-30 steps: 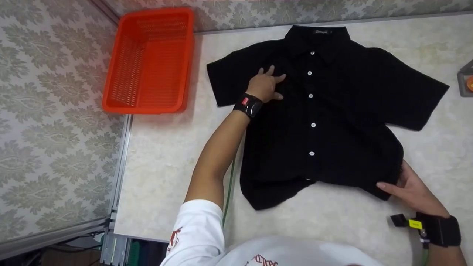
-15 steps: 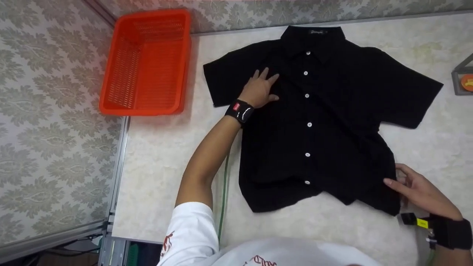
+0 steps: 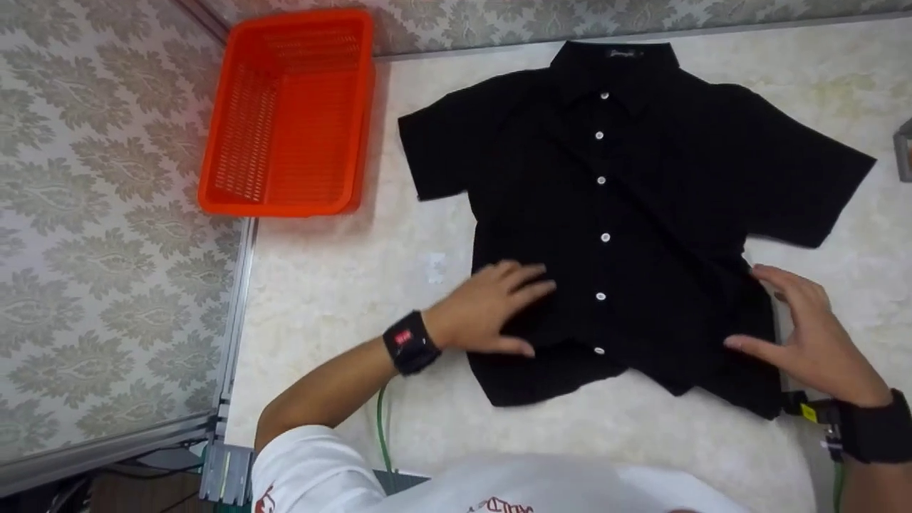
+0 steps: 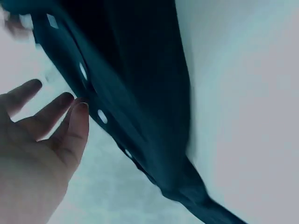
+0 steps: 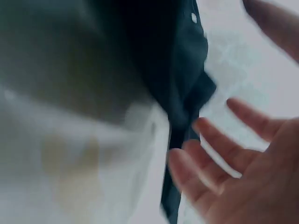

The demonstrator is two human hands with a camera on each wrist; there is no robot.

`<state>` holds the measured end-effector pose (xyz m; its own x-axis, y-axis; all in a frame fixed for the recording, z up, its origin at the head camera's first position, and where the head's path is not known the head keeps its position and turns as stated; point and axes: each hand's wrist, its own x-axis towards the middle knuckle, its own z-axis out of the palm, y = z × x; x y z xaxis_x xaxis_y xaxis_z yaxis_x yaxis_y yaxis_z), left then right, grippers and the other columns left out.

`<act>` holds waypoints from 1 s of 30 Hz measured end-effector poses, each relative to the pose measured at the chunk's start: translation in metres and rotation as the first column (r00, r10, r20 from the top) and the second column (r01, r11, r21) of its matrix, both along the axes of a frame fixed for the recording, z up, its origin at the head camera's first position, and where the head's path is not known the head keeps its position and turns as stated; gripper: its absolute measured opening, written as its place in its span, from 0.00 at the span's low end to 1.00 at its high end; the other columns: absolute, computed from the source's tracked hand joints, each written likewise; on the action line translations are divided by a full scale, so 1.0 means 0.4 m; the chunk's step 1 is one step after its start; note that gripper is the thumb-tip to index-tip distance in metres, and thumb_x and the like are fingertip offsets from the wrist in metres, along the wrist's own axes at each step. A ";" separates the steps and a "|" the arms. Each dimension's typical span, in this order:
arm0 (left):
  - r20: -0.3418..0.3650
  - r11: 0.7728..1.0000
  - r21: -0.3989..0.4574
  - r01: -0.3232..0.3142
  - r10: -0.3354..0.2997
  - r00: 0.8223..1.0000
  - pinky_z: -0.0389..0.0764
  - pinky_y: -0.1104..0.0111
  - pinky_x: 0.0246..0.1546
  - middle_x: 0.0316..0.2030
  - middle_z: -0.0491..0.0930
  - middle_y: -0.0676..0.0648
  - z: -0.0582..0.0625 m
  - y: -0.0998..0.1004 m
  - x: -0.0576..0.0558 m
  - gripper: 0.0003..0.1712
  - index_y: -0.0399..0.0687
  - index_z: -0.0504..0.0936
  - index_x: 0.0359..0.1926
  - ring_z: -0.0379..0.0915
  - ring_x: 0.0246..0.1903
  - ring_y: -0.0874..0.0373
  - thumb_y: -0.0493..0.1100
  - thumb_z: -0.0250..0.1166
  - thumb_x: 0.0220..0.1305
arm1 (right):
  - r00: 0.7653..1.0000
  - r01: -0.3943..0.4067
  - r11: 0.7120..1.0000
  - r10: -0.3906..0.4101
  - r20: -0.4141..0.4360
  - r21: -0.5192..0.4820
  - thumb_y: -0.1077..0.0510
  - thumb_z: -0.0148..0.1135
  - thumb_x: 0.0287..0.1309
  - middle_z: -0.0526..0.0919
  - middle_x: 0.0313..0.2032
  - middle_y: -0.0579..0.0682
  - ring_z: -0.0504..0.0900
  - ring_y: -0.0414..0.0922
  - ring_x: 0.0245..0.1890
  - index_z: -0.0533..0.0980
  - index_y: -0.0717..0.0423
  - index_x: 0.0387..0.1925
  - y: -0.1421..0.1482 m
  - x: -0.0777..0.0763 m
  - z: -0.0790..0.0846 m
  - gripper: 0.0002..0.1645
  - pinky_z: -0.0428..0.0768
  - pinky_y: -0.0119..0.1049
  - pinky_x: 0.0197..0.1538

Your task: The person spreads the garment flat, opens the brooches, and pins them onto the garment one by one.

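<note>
A black short-sleeved button-up shirt (image 3: 662,214) lies front up, its collar toward the wall. White buttons run down its middle. My left hand (image 3: 484,310) is over the shirt's lower left part with its fingers extended. In the left wrist view its fingers (image 4: 51,112) are near the dark cloth and buttons. My right hand (image 3: 819,342) is at the lower right side edge, thumb over the cloth and fingers along the edge. The right wrist view has its fingers (image 5: 219,144) spread beside the cloth. The hem is uneven, with folds at the lower right.
An orange plastic basket (image 3: 306,142) stands at the table's back left corner. A grey object (image 3: 903,153) is cut off at the right edge. Pale tabletop (image 3: 320,285) surrounds the shirt. A green cable (image 3: 382,431) hangs by the left forearm.
My left hand has come down from the shirt's chest to its lower left part. My right hand has pulled the lower right hem outward and down, and its fingers have since loosened.
</note>
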<state>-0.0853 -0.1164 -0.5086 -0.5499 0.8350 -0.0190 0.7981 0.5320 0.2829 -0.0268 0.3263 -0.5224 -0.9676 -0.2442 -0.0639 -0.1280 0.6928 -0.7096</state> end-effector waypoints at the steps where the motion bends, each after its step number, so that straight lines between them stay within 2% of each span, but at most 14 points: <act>1: -0.002 1.000 -0.015 0.022 -0.022 1.000 0.58 0.54 0.61 0.68 0.54 0.43 -0.006 0.003 0.022 0.57 0.53 0.51 0.72 0.53 0.63 0.46 0.79 0.52 0.48 | 0.999 -0.042 0.999 0.042 -0.005 -0.005 0.50 0.79 0.33 0.54 0.68 0.54 0.50 0.57 0.65 0.55 0.45 0.69 -0.008 0.000 0.001 0.61 0.53 0.53 0.63; 3: -0.009 0.998 -0.055 0.034 -0.035 0.999 0.58 0.54 0.62 0.69 0.52 0.42 -0.024 0.008 0.052 0.60 0.53 0.46 0.73 0.52 0.64 0.45 0.79 0.52 0.47 | 0.993 -0.116 0.993 0.116 0.007 -0.014 0.49 0.80 0.29 0.46 0.71 0.52 0.41 0.56 0.68 0.54 0.43 0.70 -0.023 -0.001 -0.004 0.65 0.46 0.68 0.59; 4: -0.019 0.996 -0.083 0.030 -0.031 0.999 0.57 0.54 0.62 0.69 0.52 0.42 -0.034 0.009 0.061 0.61 0.53 0.44 0.73 0.50 0.65 0.44 0.79 0.52 0.46 | 0.989 -0.143 0.990 0.143 0.024 -0.003 0.47 0.81 0.27 0.42 0.71 0.51 0.37 0.55 0.69 0.53 0.41 0.70 -0.029 -0.001 -0.009 0.66 0.45 0.70 0.58; 7: -0.035 0.987 -0.160 0.004 -0.009 0.999 0.51 0.54 0.65 0.70 0.47 0.42 -0.061 0.002 0.072 0.66 0.52 0.40 0.73 0.43 0.68 0.44 0.79 0.57 0.42 | 0.975 -0.217 0.976 0.214 0.062 0.038 0.42 0.80 0.25 0.34 0.72 0.54 0.30 0.54 0.70 0.49 0.43 0.71 -0.037 -0.004 -0.030 0.71 0.40 0.71 0.58; 10: -0.035 0.982 -0.189 -0.009 0.002 0.999 0.46 0.52 0.66 0.71 0.43 0.42 -0.076 -0.015 0.069 0.72 0.52 0.39 0.73 0.37 0.70 0.45 0.79 0.62 0.34 | 0.965 -0.262 0.959 0.260 0.034 0.112 0.38 0.80 0.21 0.35 0.71 0.60 0.30 0.56 0.70 0.46 0.49 0.72 -0.034 -0.007 -0.051 0.77 0.34 0.66 0.61; 14: -0.008 0.986 -0.166 0.010 -0.012 1.000 0.42 0.49 0.66 0.72 0.39 0.43 -0.080 -0.038 0.066 0.77 0.52 0.39 0.73 0.34 0.70 0.46 0.79 0.65 0.26 | 0.962 -0.259 0.945 0.271 -0.037 0.201 0.35 0.80 0.14 0.37 0.71 0.61 0.32 0.57 0.70 0.46 0.54 0.72 -0.025 -0.009 -0.070 0.82 0.32 0.62 0.63; 19: 0.001 0.983 -0.179 0.035 -0.035 0.999 0.38 0.47 0.66 0.72 0.35 0.42 -0.082 -0.057 0.071 0.80 0.54 0.41 0.73 0.30 0.70 0.45 0.80 0.66 0.20 | 0.966 -0.231 0.936 0.253 -0.051 0.267 0.30 0.79 0.08 0.33 0.71 0.61 0.29 0.59 0.69 0.45 0.49 0.72 -0.017 0.000 -0.079 0.85 0.31 0.62 0.63; 21: 0.007 0.981 -0.187 0.046 -0.046 0.999 0.37 0.46 0.66 0.72 0.34 0.41 -0.082 -0.063 0.078 0.81 0.54 0.41 0.73 0.29 0.70 0.44 0.81 0.66 0.18 | 0.966 -0.232 0.933 0.254 -0.049 0.275 0.29 0.78 0.07 0.32 0.71 0.62 0.29 0.60 0.69 0.45 0.48 0.72 -0.016 0.005 -0.078 0.85 0.30 0.63 0.63; 24: 0.057 0.987 -0.145 0.062 -0.054 0.997 0.36 0.46 0.66 0.72 0.33 0.39 -0.073 -0.072 0.083 0.79 0.54 0.42 0.73 0.27 0.70 0.44 0.83 0.62 0.20 | 0.967 -0.241 0.947 0.253 -0.030 0.213 0.31 0.78 0.13 0.30 0.70 0.63 0.27 0.61 0.68 0.46 0.46 0.72 -0.013 0.004 -0.068 0.82 0.28 0.65 0.61; 27: 0.073 0.998 -0.053 0.027 -0.023 0.997 0.38 0.47 0.66 0.71 0.36 0.38 -0.046 -0.074 0.050 0.70 0.52 0.44 0.73 0.29 0.70 0.43 0.82 0.57 0.33 | 0.977 -0.206 0.970 0.211 -0.030 0.127 0.39 0.80 0.22 0.31 0.70 0.65 0.28 0.63 0.68 0.45 0.47 0.72 -0.003 -0.022 -0.043 0.76 0.27 0.67 0.60; 29: 0.065 0.999 -0.001 -0.047 0.047 0.997 0.41 0.48 0.66 0.71 0.40 0.37 -0.019 -0.077 0.001 0.63 0.49 0.47 0.72 0.33 0.70 0.42 0.79 0.53 0.44 | 0.987 -0.159 0.984 0.161 -0.019 0.078 0.46 0.76 0.36 0.31 0.69 0.67 0.28 0.63 0.68 0.41 0.49 0.73 0.008 -0.060 -0.024 0.69 0.26 0.67 0.60; 30: 0.068 0.994 0.012 -0.105 0.104 0.992 0.42 0.49 0.66 0.71 0.41 0.37 -0.003 -0.080 -0.030 0.59 0.47 0.47 0.72 0.35 0.69 0.41 0.77 0.53 0.49 | 0.992 -0.126 0.989 0.127 -0.004 0.073 0.47 0.72 0.43 0.30 0.69 0.68 0.27 0.64 0.68 0.39 0.51 0.73 0.014 -0.085 -0.016 0.66 0.26 0.67 0.60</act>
